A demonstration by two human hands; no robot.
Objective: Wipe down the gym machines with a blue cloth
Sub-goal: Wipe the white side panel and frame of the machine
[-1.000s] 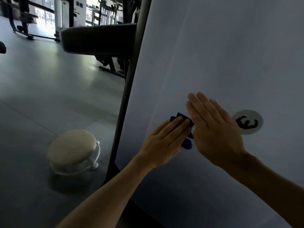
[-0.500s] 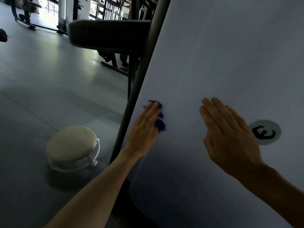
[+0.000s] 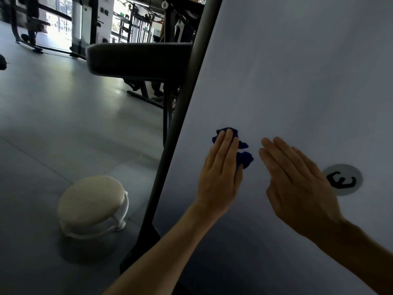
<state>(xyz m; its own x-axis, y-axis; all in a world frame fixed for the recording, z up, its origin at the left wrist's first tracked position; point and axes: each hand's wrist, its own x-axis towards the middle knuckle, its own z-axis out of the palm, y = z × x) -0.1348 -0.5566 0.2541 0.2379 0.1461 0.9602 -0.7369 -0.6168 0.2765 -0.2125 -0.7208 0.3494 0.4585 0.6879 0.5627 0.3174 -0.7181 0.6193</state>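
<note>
A large pale panel of the gym machine fills the right of the view, edged by a slanted grey post. My left hand presses a small crumpled blue cloth flat against the panel with straight fingers; most of the cloth is hidden under the palm. My right hand lies flat on the panel just to the right, fingers straight, holding nothing. A round white sticker with a black mark sits beside the right hand.
A dark padded seat juts out left of the post. A cream round stool stands on the grey floor at the lower left. Other gym machines and bright windows are at the back.
My left hand slid the cloth left toward the post, away from my right hand, then came back right a little. The view has shifted slightly.
</note>
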